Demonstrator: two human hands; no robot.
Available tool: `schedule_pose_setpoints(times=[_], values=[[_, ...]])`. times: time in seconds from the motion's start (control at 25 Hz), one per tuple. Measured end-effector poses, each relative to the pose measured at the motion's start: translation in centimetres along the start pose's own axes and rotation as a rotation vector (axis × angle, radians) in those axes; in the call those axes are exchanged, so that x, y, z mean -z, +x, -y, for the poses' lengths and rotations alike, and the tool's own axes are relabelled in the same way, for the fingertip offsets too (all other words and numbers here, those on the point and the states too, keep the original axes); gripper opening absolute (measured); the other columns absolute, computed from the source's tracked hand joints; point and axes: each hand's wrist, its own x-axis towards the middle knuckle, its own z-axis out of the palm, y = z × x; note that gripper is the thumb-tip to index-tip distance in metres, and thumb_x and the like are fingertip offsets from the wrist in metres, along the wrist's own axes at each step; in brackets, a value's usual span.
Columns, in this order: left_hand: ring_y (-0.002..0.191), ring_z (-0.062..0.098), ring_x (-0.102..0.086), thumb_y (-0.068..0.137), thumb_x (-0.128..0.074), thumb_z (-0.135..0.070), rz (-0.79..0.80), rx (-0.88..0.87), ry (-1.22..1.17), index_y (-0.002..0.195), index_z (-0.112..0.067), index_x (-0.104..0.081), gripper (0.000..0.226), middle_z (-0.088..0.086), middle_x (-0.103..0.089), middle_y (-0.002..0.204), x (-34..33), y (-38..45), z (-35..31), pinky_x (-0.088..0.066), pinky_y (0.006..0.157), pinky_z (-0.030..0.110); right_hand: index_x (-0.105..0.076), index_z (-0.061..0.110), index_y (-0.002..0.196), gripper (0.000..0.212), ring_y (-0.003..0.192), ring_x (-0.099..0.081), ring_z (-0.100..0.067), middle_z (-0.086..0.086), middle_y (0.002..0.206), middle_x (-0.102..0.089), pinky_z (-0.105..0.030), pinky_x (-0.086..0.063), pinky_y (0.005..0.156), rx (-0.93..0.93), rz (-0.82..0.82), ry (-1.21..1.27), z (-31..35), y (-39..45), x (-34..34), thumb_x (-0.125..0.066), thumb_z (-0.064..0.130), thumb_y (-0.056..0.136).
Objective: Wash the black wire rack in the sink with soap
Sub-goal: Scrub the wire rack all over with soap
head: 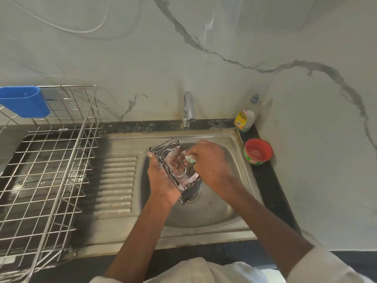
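Scrubbing stage, mid-frame. The black wire rack (pixel 177 170) is held up over the basin of the steel sink (pixel 216 203), just above the drain, tilted with its long side running from upper left to lower right. White suds cling to several wires.

Left hand (pixel 162 178) grasps the rack from its left side: thumb hooked at the upper corner, fingers passing behind and showing through the wires. Right hand (pixel 206 160) is closed round a small green scrub pad (pixel 190 159), pressed to the rack's upper right edge; that hand is blurred, so the exact finger lay cannot be told.

To do this step well, by judgement: the left hand should keep the rack steady while the pad runs along each wire, not only across; joints and corners where wires cross likely trap grime. Turning the rack would bring the hidden underside to the pad. Soapy wire looks slippery, so a firm hold over the basin seems wise. Rinsing not yet done; tap (pixel 188 111), centre above the sink, shows no visible water.

Containers:
- Red-and-green tub (pixel 258 151), right of the sink, open; pinkish-red inside, probably dish soap paste
- Bottle (pixel 245 117) in the corner behind it, pale liquid inside, level unclear
- Steel dish drainer (pixel 51 160), left of frame, nothing seen inside
- Blue cup holder (pixel 25 101) hooked on its upper left rim, contents hidden
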Motion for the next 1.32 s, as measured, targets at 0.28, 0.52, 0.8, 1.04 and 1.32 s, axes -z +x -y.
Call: schedule_pose_setpoints(times=[0.28, 0.52, 0.8, 1.04, 1.32], values=[[0.078, 0.026, -0.07, 0.097, -0.021, -0.086, 0.016, -0.001, -0.097, 0.118, -0.01, -0.065, 0.09, 0.013, -0.064, 0.101, -0.5, -0.2, -0.6, -0.061, 0.064, 0.034, -0.082, 0.011, 0.096, 0.025, 0.077, -0.066, -0.006, 0.003, 0.093, -0.072, -0.007, -0.049, 0.071, 0.067, -0.314, 0.27, 0.6, -7.2, -2.5, -0.073, -0.009, 0.083], [0.101, 0.032, -0.073, 0.099, -0.02, -0.083, -0.014, -0.012, 0.022, 0.136, -0.01, -0.067, 0.094, 0.018, -0.074, 0.117, -0.6, -0.5, 0.5, -0.064, 0.07, 0.041, -0.081, 0.016, 0.1, 0.021, 0.081, -0.064, -0.008, 0.0, 0.1, -0.073, -0.001, -0.037, 0.065, -0.138, -0.127, 0.195, 0.7, -1.9, -0.4, -0.069, 0.0, 0.092], [0.083, 0.025, -0.069, 0.092, -0.034, -0.09, -0.009, -0.011, -0.034, 0.11, -0.012, -0.067, 0.086, 0.01, -0.066, 0.095, -0.3, -1.2, -0.5, -0.057, 0.076, 0.036, -0.082, 0.017, 0.094, 0.022, 0.081, -0.066, -0.004, 0.005, 0.093, -0.074, -0.013, -0.048, 0.074, 0.0, -0.091, 0.412, 2.9, -3.9, -2.3, -0.074, -0.002, 0.087], [0.102, 0.03, -0.074, 0.095, -0.025, -0.089, 0.0, -0.038, 0.026, 0.135, -0.008, -0.061, 0.097, 0.017, -0.071, 0.121, 0.0, -1.0, -1.3, -0.058, 0.085, 0.037, -0.082, 0.016, 0.092, 0.029, 0.08, -0.065, -0.011, 0.005, 0.092, -0.071, -0.02, -0.054, 0.071, 0.117, -0.126, 0.296, 0.7, -5.6, -3.0, -0.077, -0.01, 0.081], [0.125, 0.029, -0.07, 0.1, -0.008, -0.08, 0.022, 0.001, 0.312, 0.137, -0.016, -0.068, 0.095, 0.013, -0.075, 0.13, -2.2, -2.0, 0.8, -0.056, 0.102, 0.049, -0.081, 0.015, 0.096, 0.023, 0.082, -0.067, -0.011, 0.0, 0.096, -0.073, -0.031, -0.059, 0.077, -0.116, -0.245, 0.284, 1.0, -0.6, -1.1, -0.071, -0.005, 0.088]])
